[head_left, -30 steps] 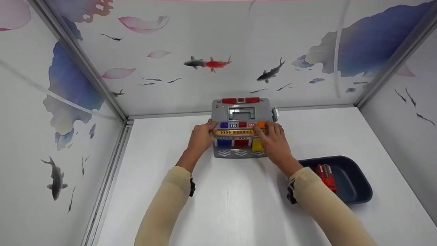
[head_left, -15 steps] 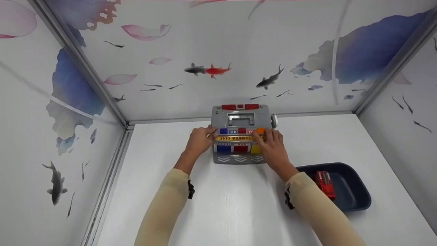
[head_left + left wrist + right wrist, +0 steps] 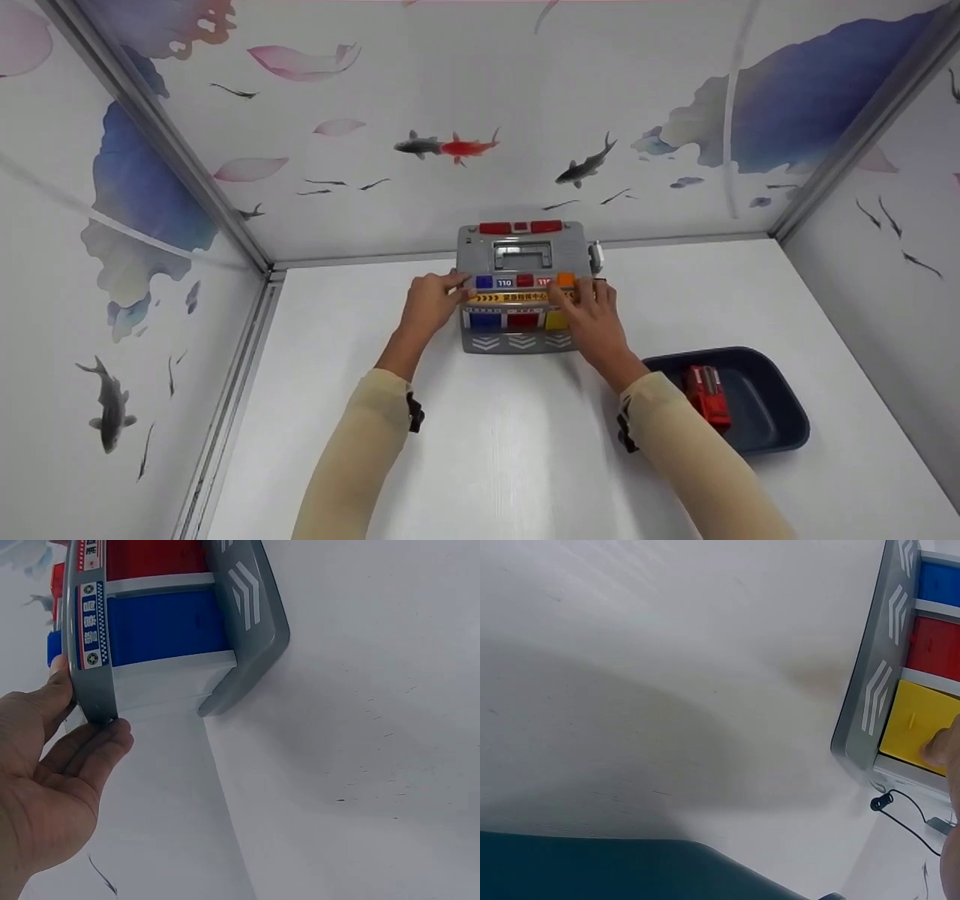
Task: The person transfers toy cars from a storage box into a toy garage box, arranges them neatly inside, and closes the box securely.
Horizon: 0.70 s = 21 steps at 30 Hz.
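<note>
While both hands bracket the toy emergency garage (image 3: 514,298), it stands at the far side of the white table (image 3: 487,450), near the back panel (image 3: 465,75); left hand (image 3: 426,306) pinches the left end of its grey ledge, fingers (image 3: 97,757) held close together opposite the thumb; right hand (image 3: 598,324) lies over the ledge's right end, fingers bent and slightly apart, a fingertip at the yellow door (image 3: 913,721); whether it pinches, cannot tell; risks, as judged: uneven pressure from the two hands could skew or tip the garage; that fingertip could push the door in; the dark cord (image 3: 907,799) near the right side could snag if the garage slides; a lowered right forearm could knock the blue tray (image 3: 765,375) with its red toy vehicle (image 3: 706,399); surface: smooth, glossy, small dark scuffs; room: white panels printed with fish, petals and blue blotches, joined by grey metal rails (image 3: 142,124)
</note>
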Tool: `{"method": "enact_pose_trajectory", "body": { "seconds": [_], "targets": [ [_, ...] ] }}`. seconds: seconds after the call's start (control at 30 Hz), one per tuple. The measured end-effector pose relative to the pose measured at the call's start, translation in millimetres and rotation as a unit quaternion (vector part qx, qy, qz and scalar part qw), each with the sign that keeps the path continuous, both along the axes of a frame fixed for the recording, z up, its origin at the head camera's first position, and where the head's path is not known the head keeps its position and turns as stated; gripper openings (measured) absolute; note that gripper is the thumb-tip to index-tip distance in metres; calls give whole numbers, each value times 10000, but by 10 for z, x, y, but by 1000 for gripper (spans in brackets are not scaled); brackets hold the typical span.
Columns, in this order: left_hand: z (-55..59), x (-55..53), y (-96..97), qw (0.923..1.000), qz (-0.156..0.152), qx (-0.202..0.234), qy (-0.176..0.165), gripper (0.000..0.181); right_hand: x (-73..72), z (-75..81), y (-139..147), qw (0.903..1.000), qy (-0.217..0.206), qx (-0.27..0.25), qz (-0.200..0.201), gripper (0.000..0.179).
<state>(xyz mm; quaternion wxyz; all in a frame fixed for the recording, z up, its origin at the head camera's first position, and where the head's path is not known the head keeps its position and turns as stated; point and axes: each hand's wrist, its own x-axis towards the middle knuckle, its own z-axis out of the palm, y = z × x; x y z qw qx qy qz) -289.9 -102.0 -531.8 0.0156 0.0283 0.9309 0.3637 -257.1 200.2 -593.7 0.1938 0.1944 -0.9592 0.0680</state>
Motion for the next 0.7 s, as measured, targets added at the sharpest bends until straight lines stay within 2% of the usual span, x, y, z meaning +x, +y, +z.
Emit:
{"method": "enact_pose_trajectory", "body": {
  "seconds": [0.23, 0.5, 0.7],
  "targets": [
    [43, 17, 34, 9997, -162, -94, 137, 43, -8, 24, 0, 9999, 86, 104, -79, 74],
    [32, 39, 16, 9997, -138, -202, 69, 45, -14, -8, -41, 9994, 333, 102, 2, 67],
    [31, 56, 13, 9997, -106, -198, 53, 44, -4, -15, -73, 9990, 362, 243, -127, 70]
  ]
}}
